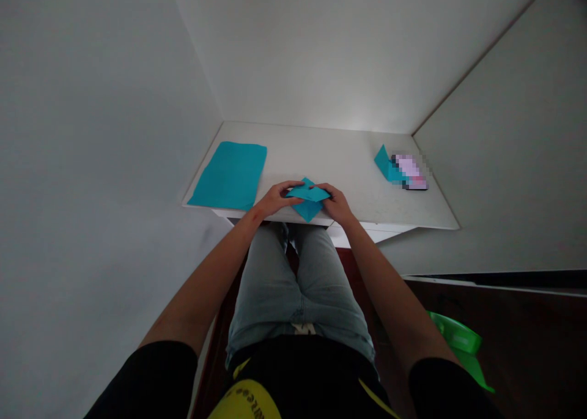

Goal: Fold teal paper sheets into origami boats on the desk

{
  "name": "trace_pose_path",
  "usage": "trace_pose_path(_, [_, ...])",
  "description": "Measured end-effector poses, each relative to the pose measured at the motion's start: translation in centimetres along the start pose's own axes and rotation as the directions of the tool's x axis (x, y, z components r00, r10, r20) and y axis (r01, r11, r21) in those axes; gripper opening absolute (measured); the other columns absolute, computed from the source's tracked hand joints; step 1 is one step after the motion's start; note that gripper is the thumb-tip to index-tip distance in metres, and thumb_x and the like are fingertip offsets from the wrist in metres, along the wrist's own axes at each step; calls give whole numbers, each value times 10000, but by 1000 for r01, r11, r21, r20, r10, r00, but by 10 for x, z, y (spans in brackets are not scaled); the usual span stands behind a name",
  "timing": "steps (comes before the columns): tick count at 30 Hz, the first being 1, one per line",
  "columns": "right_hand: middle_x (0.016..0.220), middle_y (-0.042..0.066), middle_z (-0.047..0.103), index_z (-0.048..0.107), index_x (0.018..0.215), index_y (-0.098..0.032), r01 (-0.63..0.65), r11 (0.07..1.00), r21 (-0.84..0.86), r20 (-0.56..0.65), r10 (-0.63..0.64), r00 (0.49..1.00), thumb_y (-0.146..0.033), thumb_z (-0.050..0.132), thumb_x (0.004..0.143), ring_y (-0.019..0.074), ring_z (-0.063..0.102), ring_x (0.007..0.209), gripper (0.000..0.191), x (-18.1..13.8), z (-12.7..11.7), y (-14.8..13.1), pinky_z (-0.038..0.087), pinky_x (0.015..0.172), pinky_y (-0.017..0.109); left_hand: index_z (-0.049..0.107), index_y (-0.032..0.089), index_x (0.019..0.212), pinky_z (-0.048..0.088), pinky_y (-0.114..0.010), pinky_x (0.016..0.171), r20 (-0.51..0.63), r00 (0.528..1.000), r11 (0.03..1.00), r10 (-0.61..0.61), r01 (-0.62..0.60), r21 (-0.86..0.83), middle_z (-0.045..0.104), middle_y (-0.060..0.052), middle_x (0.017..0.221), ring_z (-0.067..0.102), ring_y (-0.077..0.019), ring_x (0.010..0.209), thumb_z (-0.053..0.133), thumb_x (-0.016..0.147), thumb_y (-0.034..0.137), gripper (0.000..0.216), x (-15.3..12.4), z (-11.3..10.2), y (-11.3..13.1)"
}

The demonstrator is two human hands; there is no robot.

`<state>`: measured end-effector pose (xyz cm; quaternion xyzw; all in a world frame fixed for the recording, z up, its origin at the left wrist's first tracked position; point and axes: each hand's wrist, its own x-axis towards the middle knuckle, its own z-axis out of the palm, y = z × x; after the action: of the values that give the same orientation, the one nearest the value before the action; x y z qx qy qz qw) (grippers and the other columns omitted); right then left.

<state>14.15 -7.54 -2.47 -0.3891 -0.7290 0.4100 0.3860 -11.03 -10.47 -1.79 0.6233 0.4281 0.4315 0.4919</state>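
The left hand (275, 199) and the right hand (338, 205) each pinch a side of the folded paper (308, 193) by the near edge of the desk (321, 148), likely to keep it steady, while the flat sheet (232, 175) lies to the left, maybe to leave room.

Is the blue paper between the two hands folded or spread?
Folded: the blue paper shows overlapping flaps, while the blue sheet on the left lies flat.
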Motion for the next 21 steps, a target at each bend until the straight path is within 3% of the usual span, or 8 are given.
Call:
trace_pose_path(3, [1109, 49, 822, 811, 1123, -231, -3, 1000, 27, 78, 1, 997, -276, 581, 816, 280, 736, 1034, 386, -1, 1, 2, 574, 988, 454, 736, 180, 1365, 568, -406, 1064, -23, 999, 998, -36, 34, -57, 740, -154, 1400, 705, -283, 1254, 699, 934, 646, 636, 2, -2, 4])
trace_pose_path(6, [1143, 47, 822, 833, 1111, -239, 9, 999, 46, 101, -14, 995, -204, 525, 777, 262, 744, 1048, 456, -3, 1, 2, 566, 995, 439, 701, 172, 1408, 604, -368, 945, -53, 993, 991, -108, 103, -90, 773, -156, 1291, 740, -256, 1129, 519, 1021, 707, 685, 6, -1, 3])
trace_pose_path(10, [1133, 39, 826, 851, 1101, -257, 31, 999, 29, 161, -36, 986, -165, 527, 740, 252, 742, 1051, 494, -5, 1, -3, 559, 1010, 433, 688, 162, 1393, 595, -307, 793, -169, 980, 992, -108, 118, 50, 798, -117, 1074, 738, -210, 942, 660, 991, 609, 602, 10, 7, -5])
trace_pose_path(13, [1104, 35, 828, 862, 1075, -262, 37, 999, 38, 203, -44, 978, -148, 540, 715, 242, 738, 1009, 496, -5, 1, -5, 563, 970, 408, 753, 147, 1217, 597, -326, 850, -195, 977, 993, -83, 97, 63, 803, -126, 1072, 742, -209, 960, 685, 984, 544, 465, 13, 13, -10])
trace_pose_path(16, [1024, 38, 823, 865, 1059, -244, 11, 996, 87, 149, -24, 989, -152, 549, 726, 233, 726, 964, 468, -5, 2, -2, 562, 932, 382, 774, 152, 1129, 584, -326, 856, -218, 973, 995, -76, 87, 42, 809, -115, 1065, 741, -210, 958, 742, 937, 517, 414, 15, 14, -10])
trace_pose_path(21, [996, 31, 808, 855, 1042, -246, -42, 976, 212, 16, 40, 999, -203, 610, 742, 234, 706, 912, 390, -4, 1, 10, 566, 854, 365, 765, 154, 1103, 545, -294, 733, -220, 971, 996, -91, 93, 0, 751, -44, 811, 693, -179, 770, 786, 879, 560, 464, 11, 11, -3])
